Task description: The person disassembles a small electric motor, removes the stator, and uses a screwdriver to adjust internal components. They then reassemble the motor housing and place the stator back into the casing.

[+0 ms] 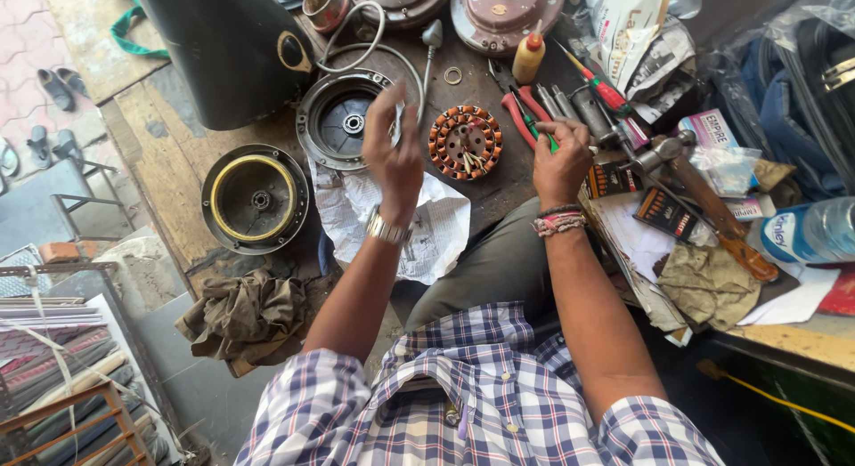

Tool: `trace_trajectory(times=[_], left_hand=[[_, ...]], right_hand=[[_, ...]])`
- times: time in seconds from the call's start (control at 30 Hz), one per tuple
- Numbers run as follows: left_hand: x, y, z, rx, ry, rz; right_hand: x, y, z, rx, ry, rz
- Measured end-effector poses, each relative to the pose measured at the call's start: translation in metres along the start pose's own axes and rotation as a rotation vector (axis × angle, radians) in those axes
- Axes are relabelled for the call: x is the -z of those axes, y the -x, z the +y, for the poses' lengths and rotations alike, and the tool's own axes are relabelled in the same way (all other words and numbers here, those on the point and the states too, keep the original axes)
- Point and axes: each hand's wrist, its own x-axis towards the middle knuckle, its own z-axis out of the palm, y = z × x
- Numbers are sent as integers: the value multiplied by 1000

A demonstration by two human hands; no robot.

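My left hand (392,150) is raised above the wooden workbench (169,154), blurred, pinching a small metal piece whose kind I cannot tell. It hovers between a round dark motor housing (343,119) and a copper-wound stator (465,142). My right hand (561,154) rests on the bench to the right of the stator, its fingers closed on a green-handled screwdriver (537,129). Red-handled pliers (517,105) lie beside that hand. Crumpled newspaper (436,226) lies under my left wrist.
A second round housing with a yellow ring (255,199) sits at the left. A black cylinder (227,48), two motor covers (503,12), a glue bottle (528,58), a hammer (704,194), boxes and papers crowd the back and right. A rag (245,319) hangs off the bench's near edge.
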Motion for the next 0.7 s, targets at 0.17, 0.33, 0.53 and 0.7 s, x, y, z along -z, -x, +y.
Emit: trace_trajectory(times=[0.17,0.33,0.53,0.7], left_hand=[[50,43,52,188,-182,-419],[52,42,161,47,489,-850],[14,22,272,82,1237,-1311],[-9,34,299,50,1306,-1323]], right_hand=[[-5,1,1,36,19,-17],[-11,0,-2,97,20,-38],[-11,-1,-3,104,50,-37],[-13,-3,-3,116,94,-42]])
